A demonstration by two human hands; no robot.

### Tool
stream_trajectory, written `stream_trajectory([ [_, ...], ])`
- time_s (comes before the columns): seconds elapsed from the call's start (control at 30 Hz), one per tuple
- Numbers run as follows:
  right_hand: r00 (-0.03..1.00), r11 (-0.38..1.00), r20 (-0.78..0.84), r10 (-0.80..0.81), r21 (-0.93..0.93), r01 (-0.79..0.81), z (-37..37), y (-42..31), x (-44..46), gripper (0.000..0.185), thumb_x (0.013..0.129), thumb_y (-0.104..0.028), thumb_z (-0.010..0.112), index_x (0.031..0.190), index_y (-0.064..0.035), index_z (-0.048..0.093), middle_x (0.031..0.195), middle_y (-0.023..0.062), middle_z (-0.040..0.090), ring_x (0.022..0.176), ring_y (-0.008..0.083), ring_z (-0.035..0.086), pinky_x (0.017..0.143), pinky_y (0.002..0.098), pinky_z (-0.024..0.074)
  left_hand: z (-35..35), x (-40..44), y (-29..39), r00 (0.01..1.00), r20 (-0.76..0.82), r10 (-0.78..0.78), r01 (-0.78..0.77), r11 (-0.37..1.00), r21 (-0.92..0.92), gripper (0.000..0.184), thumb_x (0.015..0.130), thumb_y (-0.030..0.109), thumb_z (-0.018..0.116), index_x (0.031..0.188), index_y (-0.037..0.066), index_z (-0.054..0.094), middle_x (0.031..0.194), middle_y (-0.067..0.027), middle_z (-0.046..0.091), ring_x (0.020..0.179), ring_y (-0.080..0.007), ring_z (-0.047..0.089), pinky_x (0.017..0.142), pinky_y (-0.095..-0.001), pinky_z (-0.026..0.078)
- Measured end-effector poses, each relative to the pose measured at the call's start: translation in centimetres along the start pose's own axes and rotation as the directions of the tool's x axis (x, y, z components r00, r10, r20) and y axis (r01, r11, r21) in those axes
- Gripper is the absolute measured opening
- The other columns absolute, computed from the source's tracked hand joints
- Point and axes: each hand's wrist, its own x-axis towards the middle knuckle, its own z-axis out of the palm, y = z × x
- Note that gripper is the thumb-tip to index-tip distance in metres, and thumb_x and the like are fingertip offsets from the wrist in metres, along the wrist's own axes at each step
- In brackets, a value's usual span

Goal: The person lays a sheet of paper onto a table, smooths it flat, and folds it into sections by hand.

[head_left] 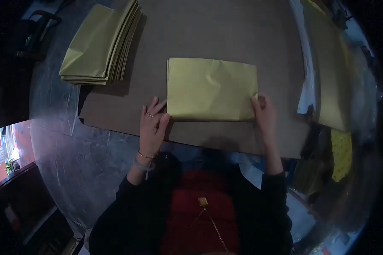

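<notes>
A folded sheet of yellow paper (210,91) lies flat in front of me on a brown board, creased near its middle. My left hand (153,125) rests by its lower left corner, fingers spread and the thumb tip touching the edge. With thumb and fingers bent together, my right hand (264,114) pinches the paper's right edge near the bottom; part of that edge is hidden behind the fingers.
At the upper left stands a thick stack of folded yellow papers (93,42). The brown board (217,25) ends in a rough front edge near my body. On the right lie a large yellow sheet (325,72) and a white strip (305,91).
</notes>
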Motion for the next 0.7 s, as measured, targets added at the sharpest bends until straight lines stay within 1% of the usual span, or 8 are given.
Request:
stream_trajectory([
  [0.03,0.999,0.998,-0.026,0.022,-0.051,-0.023,0.0,-0.3,-0.1,0.035,0.09,-0.033,0.06,0.113,-0.0077,0.063,0.076,0.0085,0.061,0.065,0.0197,0.058,0.061,0.0332,0.046,0.4,-0.1,0.4,0.996,-0.074,-0.042,0.044,0.999,0.023,0.022,0.091,0.022,0.057,0.081,0.003,0.062,0.125,-0.0097,0.058,0.131,-0.0288,0.04,0.11,-0.0508,0.017],
  [0.17,0.999,0.997,0.034,0.029,-0.077,-0.026,0.6,0.6,-0.2,0.033,0.089,-0.027,0.062,0.118,-0.0124,0.062,0.082,0.0112,0.064,0.07,0.0221,0.061,0.062,0.0337,0.0468,1.1,-0.4,1.2,0.988,-0.127,-0.09,0.106,0.986,0.129,0.019,0.087,0.02,0.062,0.078,0.003,0.061,0.128,-0.0094,0.055,0.132,-0.0294,0.038,0.109,-0.0531,0.019],
  [0.23,0.958,0.963,-0.1,-0.269,-0.041,0.266,1.6,2.0,-0.3,0.033,0.09,-0.021,0.061,0.122,-0.0159,0.06,0.089,0.0127,0.066,0.074,0.0249,0.063,0.065,0.0341,0.0482,1.2,-0.7,1.3,0.986,-0.148,-0.079,0.103,0.981,0.163,0.019,0.084,0.019,0.067,0.075,0.004,0.058,0.132,-0.0092,0.052,0.133,-0.031,0.036,0.107,-0.0539,0.021],
  [0.33,0.978,0.974,-0.002,-0.207,-0.095,0.206,0.9,1.0,-0.8,0.03,0.091,-0.018,0.058,0.121,-0.0159,0.061,0.099,0.0148,0.066,0.082,0.0268,0.064,0.071,0.0339,0.0497,1.3,-0.6,2.0,0.979,-0.178,-0.104,0.143,0.964,0.223,0.021,0.081,0.017,0.069,0.073,0.004,0.055,0.136,-0.0099,0.049,0.133,-0.0337,0.034,0.106,-0.0553,0.022],
  [0.43,0.974,0.966,-0.015,-0.226,-0.133,0.222,0.9,0.4,-0.9,0.028,0.092,-0.018,0.057,0.12,-0.0157,0.062,0.106,0.0152,0.065,0.089,0.027,0.065,0.074,0.0328,0.0501,1.2,-0.5,2.1,0.977,-0.186,-0.103,0.147,0.959,0.243,0.023,0.079,0.017,0.071,0.071,0.005,0.053,0.139,-0.0107,0.046,0.133,-0.036,0.033,0.106,-0.0562,0.023],
  [0.53,0.991,0.989,-0.002,-0.137,-0.05,0.137,0.8,-0.4,-0.9,0.028,0.092,-0.019,0.057,0.12,-0.0161,0.062,0.109,0.0153,0.064,0.092,0.0269,0.064,0.076,0.0318,0.0498,1.3,-0.4,1.9,0.979,-0.181,-0.096,0.141,0.956,0.256,0.023,0.078,0.017,0.071,0.07,0.006,0.052,0.141,-0.0106,0.043,0.134,-0.036,0.032,0.105,-0.0566,0.023],
  [0.63,0.968,0.968,-0.044,-0.248,-0.059,0.245,1.1,0.0,-0.7,0.029,0.092,-0.019,0.057,0.121,-0.0166,0.061,0.105,0.0144,0.065,0.09,0.0267,0.064,0.074,0.0312,0.0493,1.2,-0.2,1.8,0.977,-0.175,-0.122,0.164,0.953,0.253,0.023,0.078,0.018,0.071,0.069,0.006,0.054,0.141,-0.0108,0.043,0.135,-0.0357,0.03,0.106,-0.0567,0.022],
  [0.7,0.977,0.972,-0.023,-0.211,-0.107,0.207,1.1,-0.1,-0.8,0.029,0.093,-0.018,0.057,0.121,-0.0166,0.061,0.102,0.0143,0.065,0.088,0.0266,0.064,0.073,0.0317,0.0491,1.0,-0.3,1.8,0.977,-0.149,-0.155,0.19,0.948,0.254,0.024,0.078,0.021,0.071,0.069,0.005,0.055,0.142,-0.0108,0.042,0.136,-0.0354,0.029,0.106,-0.0564,0.02],
])
